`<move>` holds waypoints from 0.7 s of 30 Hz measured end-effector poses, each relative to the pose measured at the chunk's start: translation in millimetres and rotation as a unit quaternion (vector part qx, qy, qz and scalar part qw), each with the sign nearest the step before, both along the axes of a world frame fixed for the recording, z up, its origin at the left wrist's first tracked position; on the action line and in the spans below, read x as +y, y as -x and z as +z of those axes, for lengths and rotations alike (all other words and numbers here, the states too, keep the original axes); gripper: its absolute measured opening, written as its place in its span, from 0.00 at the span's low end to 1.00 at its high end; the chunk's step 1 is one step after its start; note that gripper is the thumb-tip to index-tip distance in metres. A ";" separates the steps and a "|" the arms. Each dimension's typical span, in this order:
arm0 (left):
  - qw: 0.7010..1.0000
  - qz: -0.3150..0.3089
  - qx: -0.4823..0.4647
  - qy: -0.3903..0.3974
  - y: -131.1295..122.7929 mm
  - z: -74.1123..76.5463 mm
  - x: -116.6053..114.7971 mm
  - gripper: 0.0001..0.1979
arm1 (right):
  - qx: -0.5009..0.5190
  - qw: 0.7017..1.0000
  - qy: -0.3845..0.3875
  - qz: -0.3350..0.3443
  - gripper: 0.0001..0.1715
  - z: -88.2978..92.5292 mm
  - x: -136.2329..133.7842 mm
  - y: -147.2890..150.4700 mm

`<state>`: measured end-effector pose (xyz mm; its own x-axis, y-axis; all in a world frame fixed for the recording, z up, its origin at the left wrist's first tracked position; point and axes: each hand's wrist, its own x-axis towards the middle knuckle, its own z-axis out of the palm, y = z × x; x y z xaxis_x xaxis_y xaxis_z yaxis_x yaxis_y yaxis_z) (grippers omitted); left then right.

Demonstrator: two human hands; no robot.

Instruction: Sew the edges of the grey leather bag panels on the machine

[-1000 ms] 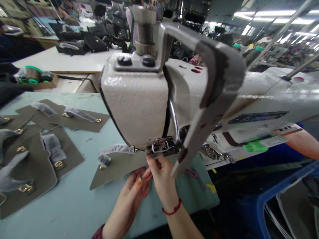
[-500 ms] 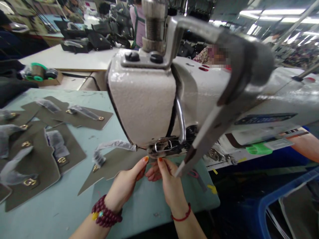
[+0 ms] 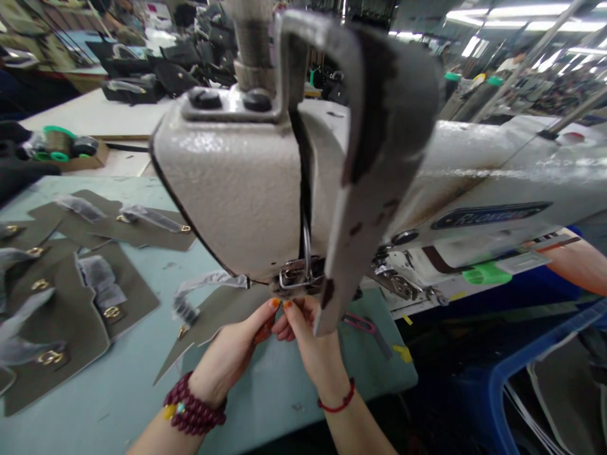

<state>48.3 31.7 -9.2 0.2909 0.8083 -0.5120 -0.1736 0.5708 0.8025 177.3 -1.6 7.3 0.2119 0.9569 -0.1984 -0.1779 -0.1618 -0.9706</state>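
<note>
My left hand [image 3: 231, 354] and my right hand [image 3: 310, 344] are together just below the needle area of a sewing machine [image 3: 227, 189]. Their thumb tips almost touch. Both hands are closed in a pinch, but whatever lies between the fingers is too small or hidden to make out. Beside my left hand, a grey-brown panel [image 3: 222, 309] reaches under the machine head. It bears a strap wrapped in clear plastic [image 3: 202, 282] with a gold-coloured fitting [image 3: 183, 330]. The machine's presser foot area [image 3: 296, 278] is partly covered by a grey metal bracket in front.
More grey-brown panels [image 3: 85, 328] with wrapped straps lie on the pale blue table [image 3: 142, 411] at left. Pink-handled scissors or snips [image 3: 361, 322] lie right of my right hand. A blue bin [image 3: 493, 404] stands at lower right. The metal bracket [image 3: 351, 208] juts towards me.
My thumbs have come closer together, with the right hand shifting left. The view has turned, so the machine head appears farther left. The panel stays beside my left hand.
</note>
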 end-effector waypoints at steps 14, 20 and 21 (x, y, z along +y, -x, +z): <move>0.996 0.049 0.075 -0.015 -3.0 -7.6 17.0 0.23 | -0.005 1.000 0.006 0.020 0.20 -9.4 -6.3 -0.7; 0.994 0.054 0.083 -0.043 -7.8 5.3 17.2 0.23 | -0.012 0.998 0.017 0.053 0.19 -7.4 -14.2 -0.3; 0.994 0.060 0.078 -0.046 -8.6 6.0 17.2 0.23 | -0.012 0.998 0.020 0.056 0.19 -7.2 -15.1 -0.1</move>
<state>56.9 48.8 -3.3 0.1123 0.8779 -0.4655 -0.1054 0.4763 0.8729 177.5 -16.7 0.1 0.1095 0.9662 -0.2333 -0.1334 -0.2183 -0.9667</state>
